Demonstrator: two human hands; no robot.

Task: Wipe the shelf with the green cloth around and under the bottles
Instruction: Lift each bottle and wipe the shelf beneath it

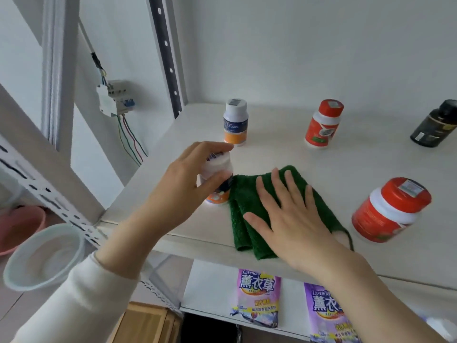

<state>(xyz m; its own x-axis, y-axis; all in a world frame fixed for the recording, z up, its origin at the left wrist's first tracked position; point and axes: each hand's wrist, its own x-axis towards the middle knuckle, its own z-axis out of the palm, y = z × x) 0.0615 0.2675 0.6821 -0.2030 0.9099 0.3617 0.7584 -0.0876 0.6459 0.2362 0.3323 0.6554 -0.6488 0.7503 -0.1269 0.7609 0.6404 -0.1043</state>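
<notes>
A folded green cloth lies on the white shelf near its front edge. My right hand rests flat on the cloth with fingers spread. My left hand grips a white bottle with an orange base at the cloth's left edge; whether it is lifted off the shelf is unclear. A second white-and-orange bottle stands behind it. A red bottle stands at the back and a larger red one at the right front. A dark bottle is at the far right.
A slotted shelf upright rises at the back left, with a wall breaker box and loose wires beside it. Two purple lavender packets stand on the lower shelf. A white basin and pink basin sit on the floor at left.
</notes>
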